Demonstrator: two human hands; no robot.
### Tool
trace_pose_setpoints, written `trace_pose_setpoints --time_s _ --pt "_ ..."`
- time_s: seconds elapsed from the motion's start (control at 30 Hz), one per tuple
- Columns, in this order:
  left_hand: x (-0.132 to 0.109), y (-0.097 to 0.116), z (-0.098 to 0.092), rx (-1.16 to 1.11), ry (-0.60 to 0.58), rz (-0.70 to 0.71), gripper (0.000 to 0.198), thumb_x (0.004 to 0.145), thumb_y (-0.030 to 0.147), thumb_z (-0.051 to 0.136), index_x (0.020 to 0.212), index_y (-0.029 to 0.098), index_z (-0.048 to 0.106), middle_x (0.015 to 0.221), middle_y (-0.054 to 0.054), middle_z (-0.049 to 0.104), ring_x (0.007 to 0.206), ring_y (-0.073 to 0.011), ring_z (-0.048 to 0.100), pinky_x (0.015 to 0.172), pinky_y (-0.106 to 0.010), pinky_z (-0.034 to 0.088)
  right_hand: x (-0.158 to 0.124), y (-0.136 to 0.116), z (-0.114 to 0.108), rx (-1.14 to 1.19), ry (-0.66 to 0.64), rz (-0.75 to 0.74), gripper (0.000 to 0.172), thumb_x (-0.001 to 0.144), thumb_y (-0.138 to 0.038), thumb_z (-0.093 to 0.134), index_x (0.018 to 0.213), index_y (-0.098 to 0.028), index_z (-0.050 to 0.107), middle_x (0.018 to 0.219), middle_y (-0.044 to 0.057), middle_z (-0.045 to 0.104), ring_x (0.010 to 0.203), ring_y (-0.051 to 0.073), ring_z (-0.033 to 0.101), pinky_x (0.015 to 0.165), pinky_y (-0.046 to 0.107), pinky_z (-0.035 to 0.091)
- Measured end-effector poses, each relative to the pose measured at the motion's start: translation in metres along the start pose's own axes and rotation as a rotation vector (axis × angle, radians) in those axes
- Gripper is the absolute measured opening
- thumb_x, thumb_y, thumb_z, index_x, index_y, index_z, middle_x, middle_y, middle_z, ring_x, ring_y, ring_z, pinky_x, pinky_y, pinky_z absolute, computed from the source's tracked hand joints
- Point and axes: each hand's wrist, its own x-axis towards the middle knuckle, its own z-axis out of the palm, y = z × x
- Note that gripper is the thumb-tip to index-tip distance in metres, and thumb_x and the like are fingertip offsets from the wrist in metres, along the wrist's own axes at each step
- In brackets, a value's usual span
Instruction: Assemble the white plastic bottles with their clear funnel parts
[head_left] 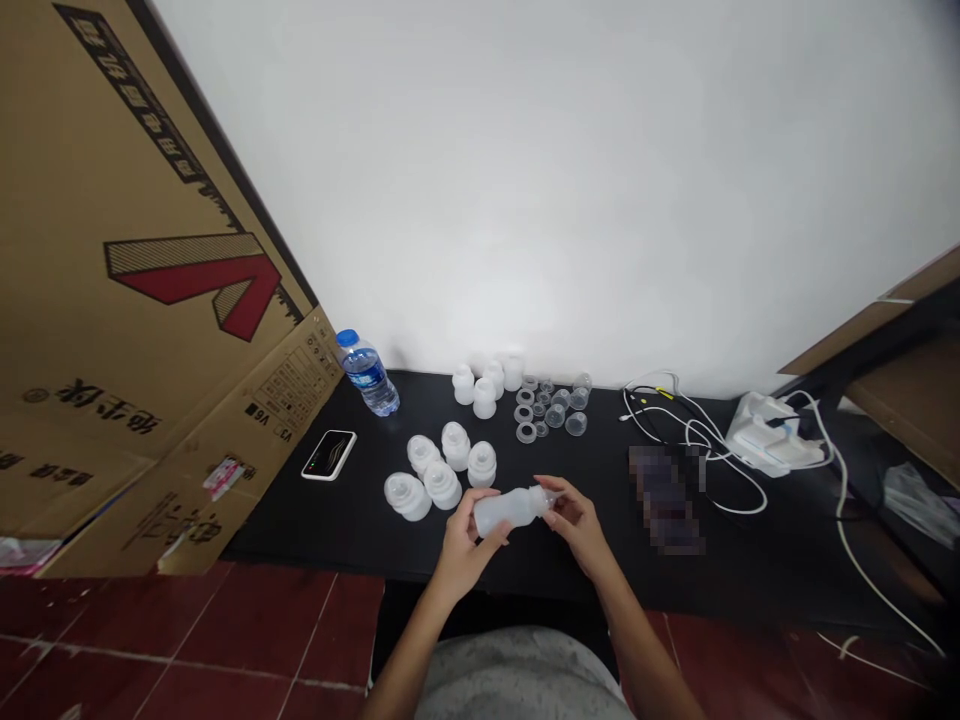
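A translucent white plastic bottle [504,511] lies sideways above the front of the table, its neck pointing right. My left hand [465,548] is closed around its body, thumb along the near side. At the neck end, the fingers of my right hand [579,528] pinch a clear pointed tip [553,496]; whether it is fixed to the neck I cannot tell. Left of the bottle stand several white stepped plastic pieces [442,484]. Behind are several smaller white bottle-shaped pieces [484,398], clear rings [526,432] and clear cup-like caps [576,424].
A water bottle [367,374] with a blue cap and a white-framed device [328,455] are on the left, beside a large cardboard box [225,400]. On the right lie white cables [739,508], a white power strip [772,435] and a blurred-out dark object [666,500]. A white wall [525,180] stands behind the black table [322,525].
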Motion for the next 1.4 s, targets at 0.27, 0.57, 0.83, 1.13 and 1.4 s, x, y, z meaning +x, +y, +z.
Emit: trace_pose_setpoints --time_s 0.27,0.57,0.83,1.13,1.4 --pt "-0.002 0.003 0.001 0.268 -0.038 0.295 0.030 0.098 0.033 0.078 0.126 0.025 0.069 0.133 -0.012 0.074 0.123 -0.0302 0.072 0.106 -0.046 0.059 -0.001 -0.001 -0.001 -0.100 0.012 0.065 0.036 0.088 -0.059 0.086 0.100 -0.025 0.085 0.078 0.002 0.070 0.064 0.017 0.054 0.061 0.029 0.042" --pt "-0.003 0.005 0.000 0.227 -0.086 0.123 0.053 0.101 0.045 0.073 0.148 0.025 0.057 0.129 -0.012 0.075 0.110 -0.0280 0.076 0.094 -0.040 0.063 -0.001 0.006 -0.005 -0.077 0.001 0.006 0.034 0.093 -0.056 0.083 0.106 -0.025 0.084 0.091 0.004 0.073 0.071 0.018 0.059 0.065 0.029 0.047" --pt "-0.003 -0.002 0.000 0.369 -0.053 0.317 0.035 0.102 0.034 0.072 0.135 0.024 0.068 0.134 -0.012 0.074 0.124 -0.0303 0.072 0.108 -0.046 0.059 -0.001 0.007 -0.001 -0.093 0.028 -0.006 0.035 0.094 -0.058 0.080 0.098 -0.023 0.080 0.082 0.002 0.069 0.067 0.017 0.059 0.063 0.029 0.049" --pt "-0.004 0.004 0.002 0.297 -0.052 0.221 0.054 0.101 0.041 0.073 0.150 0.025 0.059 0.135 -0.012 0.076 0.120 -0.0293 0.076 0.103 -0.043 0.063 -0.001 0.006 -0.004 -0.096 0.021 -0.036 0.036 0.098 -0.056 0.077 0.120 -0.027 0.083 0.104 0.006 0.074 0.076 0.020 0.064 0.071 0.032 0.056" --pt "0.001 -0.006 0.000 0.371 -0.003 0.174 0.034 0.104 0.043 0.069 0.130 0.022 0.073 0.122 -0.011 0.080 0.106 -0.0272 0.079 0.093 -0.038 0.065 -0.001 0.001 -0.002 -0.133 0.000 0.003 0.041 0.095 -0.060 0.077 0.120 -0.028 0.083 0.107 0.008 0.078 0.080 0.023 0.068 0.072 0.034 0.060"
